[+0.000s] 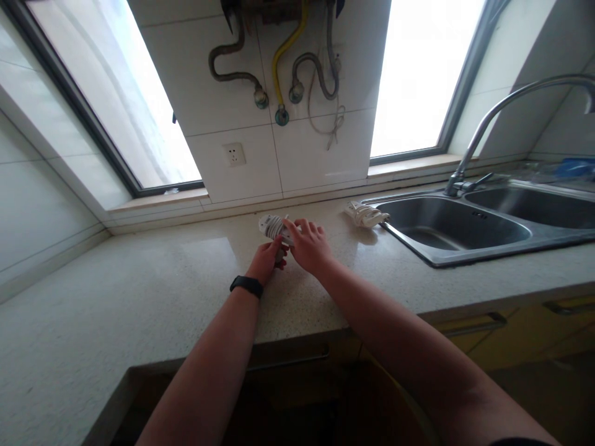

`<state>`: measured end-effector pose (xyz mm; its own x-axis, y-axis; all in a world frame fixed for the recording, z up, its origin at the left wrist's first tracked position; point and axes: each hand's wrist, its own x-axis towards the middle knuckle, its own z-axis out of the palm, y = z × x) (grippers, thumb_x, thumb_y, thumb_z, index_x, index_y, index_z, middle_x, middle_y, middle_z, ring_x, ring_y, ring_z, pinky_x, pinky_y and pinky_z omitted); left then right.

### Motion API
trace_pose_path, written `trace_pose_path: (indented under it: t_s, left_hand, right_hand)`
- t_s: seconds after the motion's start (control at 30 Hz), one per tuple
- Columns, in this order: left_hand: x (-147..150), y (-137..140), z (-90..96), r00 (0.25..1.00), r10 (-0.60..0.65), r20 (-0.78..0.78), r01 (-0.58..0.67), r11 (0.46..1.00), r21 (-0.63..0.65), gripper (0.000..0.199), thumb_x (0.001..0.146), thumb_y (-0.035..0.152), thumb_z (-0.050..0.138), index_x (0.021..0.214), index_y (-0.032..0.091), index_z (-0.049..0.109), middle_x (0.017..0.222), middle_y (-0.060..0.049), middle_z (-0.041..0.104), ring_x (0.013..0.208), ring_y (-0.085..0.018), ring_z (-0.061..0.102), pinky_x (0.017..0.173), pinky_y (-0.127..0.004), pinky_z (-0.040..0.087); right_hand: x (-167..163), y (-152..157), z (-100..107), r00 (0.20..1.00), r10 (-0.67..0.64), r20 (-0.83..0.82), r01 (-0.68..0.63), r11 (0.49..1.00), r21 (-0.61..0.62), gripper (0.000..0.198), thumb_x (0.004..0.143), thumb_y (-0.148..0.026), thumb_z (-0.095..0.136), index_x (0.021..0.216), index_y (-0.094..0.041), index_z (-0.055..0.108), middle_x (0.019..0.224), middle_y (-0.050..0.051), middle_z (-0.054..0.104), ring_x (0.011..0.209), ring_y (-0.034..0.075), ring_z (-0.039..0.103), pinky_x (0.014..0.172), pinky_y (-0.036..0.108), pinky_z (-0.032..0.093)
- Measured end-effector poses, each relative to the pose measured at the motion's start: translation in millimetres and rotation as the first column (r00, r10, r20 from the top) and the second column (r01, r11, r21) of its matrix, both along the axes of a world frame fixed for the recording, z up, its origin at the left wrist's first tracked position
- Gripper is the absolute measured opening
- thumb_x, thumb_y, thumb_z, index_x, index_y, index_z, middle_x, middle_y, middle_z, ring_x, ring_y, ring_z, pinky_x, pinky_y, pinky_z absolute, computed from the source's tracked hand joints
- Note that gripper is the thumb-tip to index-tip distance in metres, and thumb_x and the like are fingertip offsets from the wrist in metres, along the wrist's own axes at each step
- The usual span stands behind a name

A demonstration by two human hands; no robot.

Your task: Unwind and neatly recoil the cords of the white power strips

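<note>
The left hand (268,259) and right hand (308,243) grip a cord-wrapped white power strip (270,226) near the countertop's (171,279) back edge — seemingly handling its wound cord (276,227) — so the next move probably calls for the left to steady while the right works.

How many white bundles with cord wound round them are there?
2. One bundle is in the left hand, the right hand partly covering it; the other bundle lies on the counter beside the sink. I see no others.
</note>
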<state>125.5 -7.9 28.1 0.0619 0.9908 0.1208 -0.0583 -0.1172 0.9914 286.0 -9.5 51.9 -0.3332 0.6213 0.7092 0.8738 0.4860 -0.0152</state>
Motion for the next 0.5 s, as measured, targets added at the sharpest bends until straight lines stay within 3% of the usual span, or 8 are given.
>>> trace_pose_path:
  t_s: [0.27, 0.5]
  left_hand:
    - [-0.1, 4.1, -3.3, 0.999, 0.014, 0.042, -0.012, 0.999, -0.044, 0.066, 0.075, 0.072, 0.065, 0.098, 0.01, 0.063, 0.085, -0.006, 0.06, 0.053, -0.014, 0.06, 0.049, -0.028, 0.055]
    - [3.5, -0.8, -1.9, 0.994, -0.073, 0.082, 0.076, 0.996, -0.04, 0.07, 0.072, 0.069, 0.071, 0.119, 0.02, 0.056, 0.097, -0.007, 0.065, 0.071, -0.015, 0.066, 0.059, -0.028, 0.06]
  right_hand:
    - [-2.3, -0.1, 0.9, 0.999, 0.008, -0.037, -0.007, 1.0, 0.013, 0.056, 0.086, -0.031, 0.066, 0.139, -0.025, 0.05, 0.129, 0.008, 0.052, 0.111, 0.027, 0.045, 0.088, 0.043, 0.033]
    - [-3.7, 0.2, 2.4, 0.992, 0.041, -0.122, -0.045, 0.999, -0.024, 0.049, 0.082, -0.029, 0.068, 0.127, -0.02, 0.053, 0.123, 0.01, 0.051, 0.108, 0.026, 0.049, 0.086, 0.038, 0.038]
